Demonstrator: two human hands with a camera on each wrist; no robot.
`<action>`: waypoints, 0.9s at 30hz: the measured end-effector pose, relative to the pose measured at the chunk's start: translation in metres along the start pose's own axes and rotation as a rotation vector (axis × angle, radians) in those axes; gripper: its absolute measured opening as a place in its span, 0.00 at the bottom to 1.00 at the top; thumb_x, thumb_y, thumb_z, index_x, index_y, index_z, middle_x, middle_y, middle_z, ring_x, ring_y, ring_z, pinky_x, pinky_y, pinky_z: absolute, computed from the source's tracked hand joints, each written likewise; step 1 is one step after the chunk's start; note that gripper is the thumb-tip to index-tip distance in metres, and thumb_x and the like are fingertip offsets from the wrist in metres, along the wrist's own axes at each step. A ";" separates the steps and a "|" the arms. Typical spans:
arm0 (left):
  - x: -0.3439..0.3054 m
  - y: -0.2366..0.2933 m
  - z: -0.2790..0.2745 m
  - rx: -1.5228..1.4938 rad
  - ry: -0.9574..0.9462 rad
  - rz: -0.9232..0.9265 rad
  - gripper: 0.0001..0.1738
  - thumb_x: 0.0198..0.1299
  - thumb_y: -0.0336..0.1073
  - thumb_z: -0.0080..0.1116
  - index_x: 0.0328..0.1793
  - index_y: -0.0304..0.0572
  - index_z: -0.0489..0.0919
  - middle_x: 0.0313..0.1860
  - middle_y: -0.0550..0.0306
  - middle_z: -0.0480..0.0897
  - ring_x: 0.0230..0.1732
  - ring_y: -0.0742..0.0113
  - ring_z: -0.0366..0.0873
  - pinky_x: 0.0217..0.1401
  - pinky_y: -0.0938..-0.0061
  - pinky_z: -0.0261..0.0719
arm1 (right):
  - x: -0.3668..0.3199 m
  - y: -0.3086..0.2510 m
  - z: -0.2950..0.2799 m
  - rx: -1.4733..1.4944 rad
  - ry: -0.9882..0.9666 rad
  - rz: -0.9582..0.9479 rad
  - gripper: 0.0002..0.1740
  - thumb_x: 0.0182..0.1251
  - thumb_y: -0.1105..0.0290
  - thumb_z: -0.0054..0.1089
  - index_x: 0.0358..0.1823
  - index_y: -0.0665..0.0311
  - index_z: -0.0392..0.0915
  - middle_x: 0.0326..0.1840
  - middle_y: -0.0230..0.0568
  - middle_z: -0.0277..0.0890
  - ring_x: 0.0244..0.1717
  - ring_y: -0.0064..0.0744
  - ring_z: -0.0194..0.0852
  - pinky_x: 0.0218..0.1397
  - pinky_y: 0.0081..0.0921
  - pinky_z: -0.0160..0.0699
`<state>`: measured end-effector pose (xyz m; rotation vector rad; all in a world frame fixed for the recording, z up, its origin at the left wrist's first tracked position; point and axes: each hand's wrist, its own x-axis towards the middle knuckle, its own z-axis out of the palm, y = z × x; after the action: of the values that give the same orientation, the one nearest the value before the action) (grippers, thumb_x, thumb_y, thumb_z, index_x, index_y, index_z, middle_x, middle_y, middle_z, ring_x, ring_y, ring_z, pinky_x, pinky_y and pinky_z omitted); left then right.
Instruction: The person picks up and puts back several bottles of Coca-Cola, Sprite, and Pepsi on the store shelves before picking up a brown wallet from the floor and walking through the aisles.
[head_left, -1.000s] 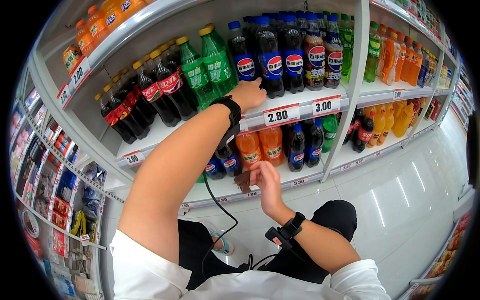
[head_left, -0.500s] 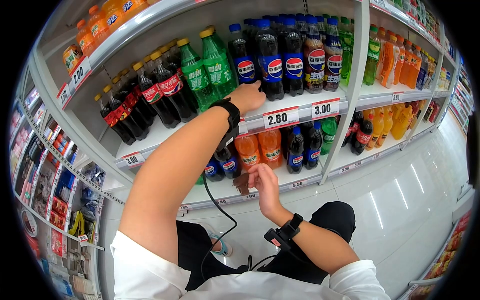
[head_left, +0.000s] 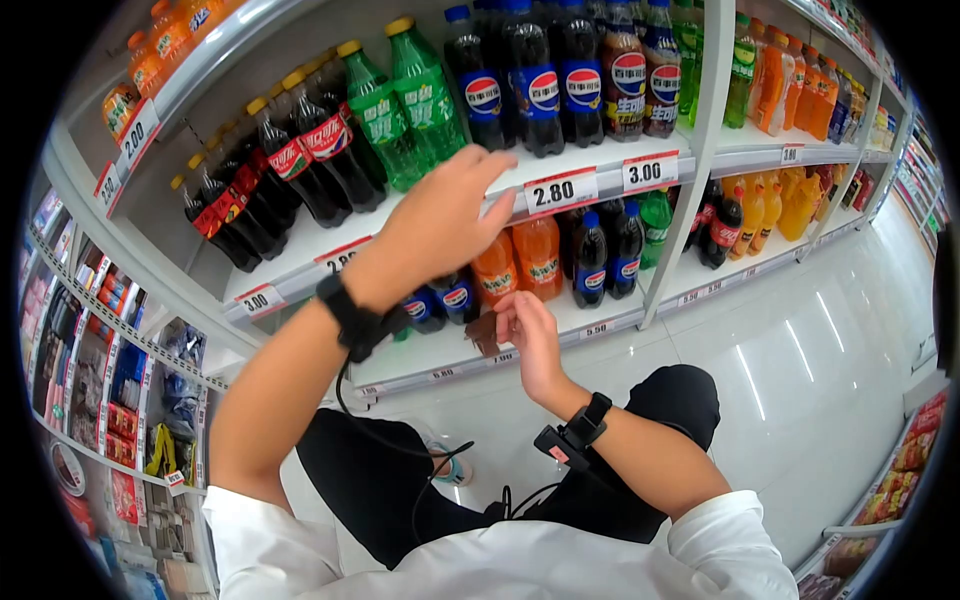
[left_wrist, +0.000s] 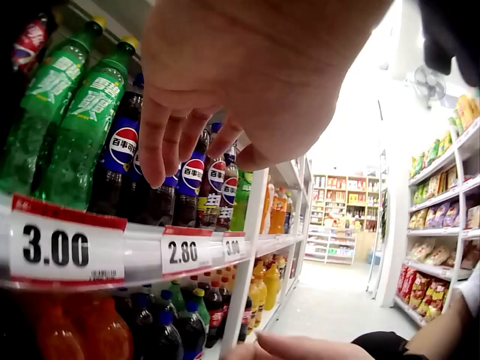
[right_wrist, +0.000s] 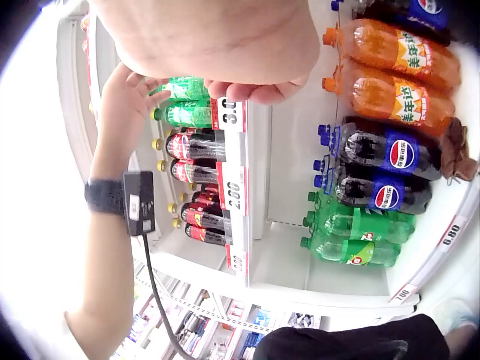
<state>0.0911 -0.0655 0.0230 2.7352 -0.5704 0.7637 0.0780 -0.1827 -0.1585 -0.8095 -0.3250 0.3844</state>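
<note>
My left hand [head_left: 440,225] hovers open in front of the upper shelf edge, fingers spread toward the 2.80 price tag [head_left: 560,190], holding nothing. In the left wrist view its relaxed fingers [left_wrist: 169,142] hang before the Pepsi bottles [left_wrist: 124,146]. Those Pepsi bottles [head_left: 535,85] stand upright behind the tag. My right hand [head_left: 530,340] is lower, by the lower shelf, fingers loosely curled and empty. A brown crumpled thing [head_left: 485,337] lies on that shelf edge beside it, next to small Pepsi bottles [right_wrist: 382,154].
Green soda bottles [head_left: 400,100] and cola bottles [head_left: 300,170] fill the upper shelf to the left. Orange soda bottles [head_left: 520,260] stand on the lower shelf. A white shelf post [head_left: 700,170] rises on the right. The glossy aisle floor [head_left: 800,380] stretches to the right.
My left hand has pulled back from the Pepsi bottle it touched and now hovers open in front of the shelf edge. The right hand has barely moved.
</note>
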 end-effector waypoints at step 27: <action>-0.276 0.015 0.094 -1.285 0.395 -0.973 0.09 0.66 0.32 0.52 0.50 0.40 0.75 0.41 0.60 0.78 0.37 0.76 0.74 0.36 0.80 0.74 | 0.006 0.164 -0.085 -1.157 -0.367 0.477 0.20 0.66 0.58 0.55 0.48 0.69 0.74 0.34 0.44 0.78 0.35 0.36 0.77 0.38 0.30 0.74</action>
<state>-0.0908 -0.0268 -0.2013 1.3062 0.3162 0.3838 0.0851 -0.1309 -0.3359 -1.9756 -0.7218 0.8154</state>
